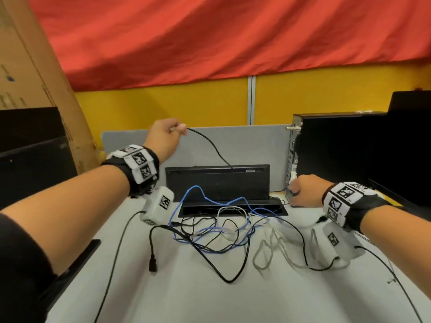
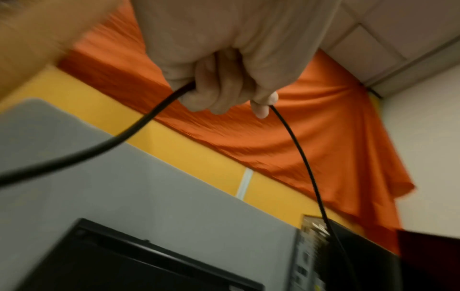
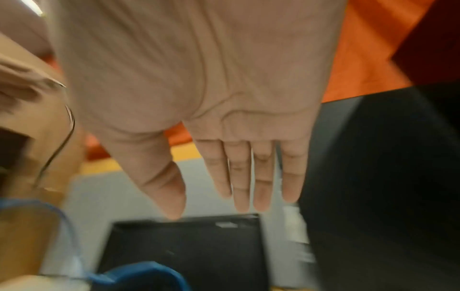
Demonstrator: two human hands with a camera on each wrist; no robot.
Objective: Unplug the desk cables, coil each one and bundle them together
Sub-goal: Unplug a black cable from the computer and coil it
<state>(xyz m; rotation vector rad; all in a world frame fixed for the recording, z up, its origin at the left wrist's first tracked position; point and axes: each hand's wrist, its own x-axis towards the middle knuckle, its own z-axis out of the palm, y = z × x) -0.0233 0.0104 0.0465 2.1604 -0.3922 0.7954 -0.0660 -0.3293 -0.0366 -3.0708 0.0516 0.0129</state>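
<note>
So, head view first: what could go wrong?

The left hand is raised over the desk's back edge, fist closed round a thin black cable that drops behind the keyboard propped there. Its far end is hidden. If it's plugged in or caught, a hard pull could tip the keyboard or strain the plug.

And the count?

One blue cable, one thick power cord with its plug lying free, one white and one grey lead. The thin black ones cross in the mid-desk tangle; I can't count them. Lifting one could drag the rest.

Left wrist view?

Left hand gripping that cable, two runs leaving the fist. One hand, one cable. A slack loop could slip out.

Right wrist view?

Right hand open, fingers straight, holding nothing, near the one computer tower at the desk's back right corner. The picture is blurred. Groping behind the tower could yank the wrong plug.
</note>
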